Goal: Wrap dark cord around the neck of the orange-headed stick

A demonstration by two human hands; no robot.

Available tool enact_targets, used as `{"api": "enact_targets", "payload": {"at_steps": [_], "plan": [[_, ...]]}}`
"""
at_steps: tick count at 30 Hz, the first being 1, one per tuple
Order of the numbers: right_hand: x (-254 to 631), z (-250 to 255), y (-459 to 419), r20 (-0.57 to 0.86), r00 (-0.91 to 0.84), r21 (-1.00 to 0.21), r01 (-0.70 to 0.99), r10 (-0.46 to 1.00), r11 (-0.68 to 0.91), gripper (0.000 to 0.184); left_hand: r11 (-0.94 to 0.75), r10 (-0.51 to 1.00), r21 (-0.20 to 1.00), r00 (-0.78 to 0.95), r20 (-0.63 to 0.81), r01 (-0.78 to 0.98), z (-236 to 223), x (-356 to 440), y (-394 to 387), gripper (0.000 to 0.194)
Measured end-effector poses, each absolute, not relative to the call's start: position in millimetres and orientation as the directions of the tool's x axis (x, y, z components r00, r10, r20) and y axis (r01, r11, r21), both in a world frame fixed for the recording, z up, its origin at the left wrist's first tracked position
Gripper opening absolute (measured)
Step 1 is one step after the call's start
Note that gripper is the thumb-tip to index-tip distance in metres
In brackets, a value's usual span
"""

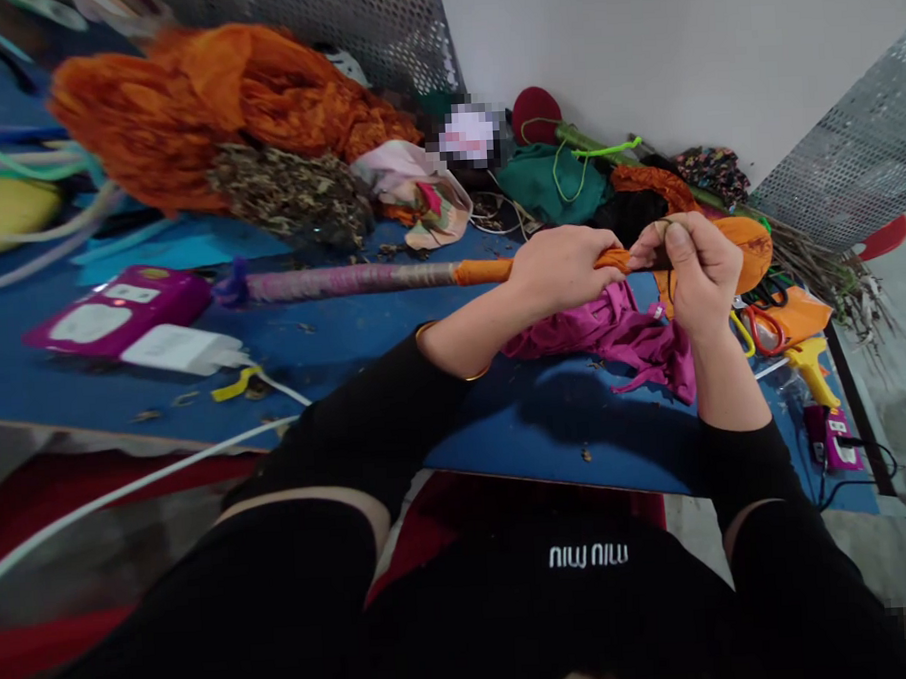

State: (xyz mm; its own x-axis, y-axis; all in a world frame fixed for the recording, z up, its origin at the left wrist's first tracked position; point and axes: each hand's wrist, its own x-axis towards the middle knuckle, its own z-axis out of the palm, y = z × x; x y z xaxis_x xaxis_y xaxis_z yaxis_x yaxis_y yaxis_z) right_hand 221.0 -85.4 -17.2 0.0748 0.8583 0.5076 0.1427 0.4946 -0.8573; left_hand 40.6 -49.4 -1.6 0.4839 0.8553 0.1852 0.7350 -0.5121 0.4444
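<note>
My left hand (562,267) is closed round a long stick (360,278) that lies across the blue table, wrapped in purple and orange fabric. Just right of it, my right hand (696,269) pinches an orange strip (616,259) at the stick's end, fingers pressed together. The two hands nearly touch. A crumpled magenta cloth (610,333) lies under both hands. An orange fabric piece (749,246) sits behind my right hand.
A big orange fabric bundle (218,110) with dried plant matter (288,192) fills the far left. A purple power strip (113,309) with a white charger (179,349) lies at left. Scissors (760,326), a yellow glue gun (810,364), green cloth (551,180) and twigs (825,263) crowd the right.
</note>
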Motion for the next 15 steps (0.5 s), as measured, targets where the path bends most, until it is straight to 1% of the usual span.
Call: {"api": "enact_targets", "payload": {"at_steps": [4,10,15], "plan": [[222.2,-23.3,-81.2,0.501,0.108,-0.864,0.122,0.859,0.489,0.049,-0.523,0.847,0.445,0.498,0.183,0.727,-2.7,40.1,-48.5,0.021],[220.5,-27.3,-80.6,0.525,0.102,-0.850,0.113,0.845,0.514,0.047,-0.516,0.849,0.464,0.504,0.160,0.720,-0.4,39.6,-47.8,0.029],[216.1,-21.8,-79.4,0.516,0.132,-0.855,0.139,0.846,0.499,0.050,-0.530,0.842,0.390,0.521,0.139,0.752,-0.1,42.0,-53.0,0.036]]}}
